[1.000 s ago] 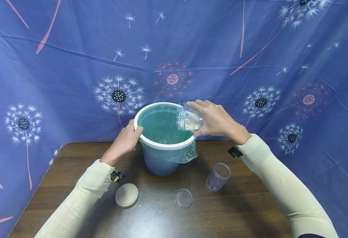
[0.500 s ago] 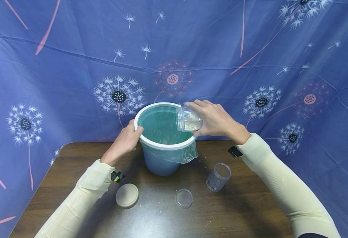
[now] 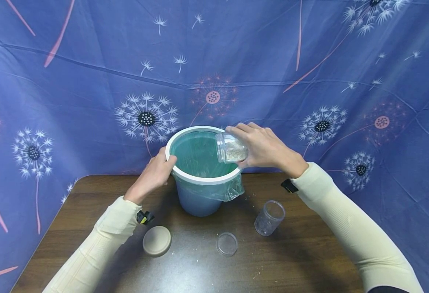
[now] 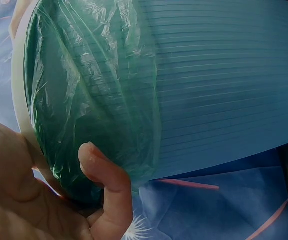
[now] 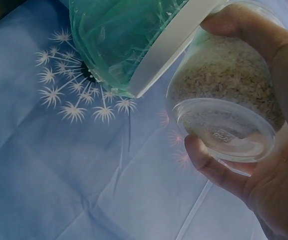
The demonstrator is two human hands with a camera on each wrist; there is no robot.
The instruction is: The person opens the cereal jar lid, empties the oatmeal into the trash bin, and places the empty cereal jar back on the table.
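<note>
A blue bucket (image 3: 198, 202) with a white rim ring (image 3: 185, 176) and a green plastic bag (image 4: 94, 95) lining it stands on the table. My left hand (image 3: 155, 173) grips the rim at its left side, thumb over the ring and fingers outside against the bag. In my right hand (image 3: 263, 146) is a clear jar (image 3: 233, 148), tipped on its side with its mouth over the bucket's right part. Pale flakes or grains (image 5: 226, 75) lie inside the jar, whose base faces the right wrist camera. The bucket's bottom is hidden.
On the wooden table (image 3: 101, 195) lie a round beige lid (image 3: 157, 241), a clear round lid (image 3: 227, 244) and a clear open jar (image 3: 269, 218). Small crumbs are scattered around them. A blue dandelion-patterned cloth (image 3: 90, 101) hangs behind.
The jar in my right hand has shifted very slightly left, its mouth tilting a little lower. My left hand and the bucket stay in place.
</note>
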